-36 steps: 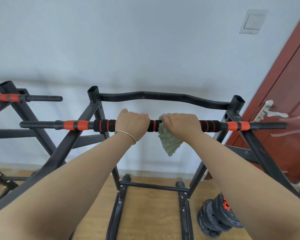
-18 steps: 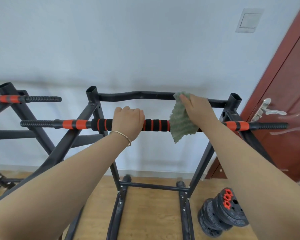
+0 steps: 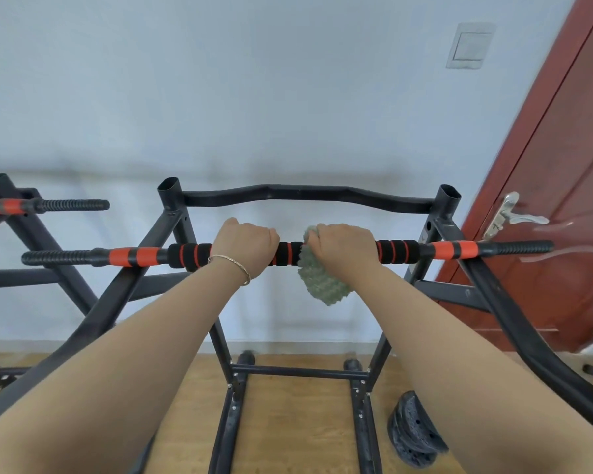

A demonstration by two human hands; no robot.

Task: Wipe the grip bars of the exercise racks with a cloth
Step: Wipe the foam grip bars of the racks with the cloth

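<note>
Bright, even, soft light; no source in view. Faint broad shadow band across wall (image 3: 288, 97) behind far bar (image 3: 308, 192). Pale glare streaks on door (image 3: 569, 186), right. Strong wide-angle distortion: door edge leans inward, rack frame (image 3: 514, 323) bows toward near right corner. Overall slight softness; weight plates (image 3: 415, 436), near right, smeared and indistinct.

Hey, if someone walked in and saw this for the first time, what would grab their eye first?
Two bare arms reach to the middle of the view, where the left hand grips the orange and black grip bar and the right hand holds a green cloth wrapped over it. Next come the dark red door on the right and the weight plates on the floor at lower right.
</note>
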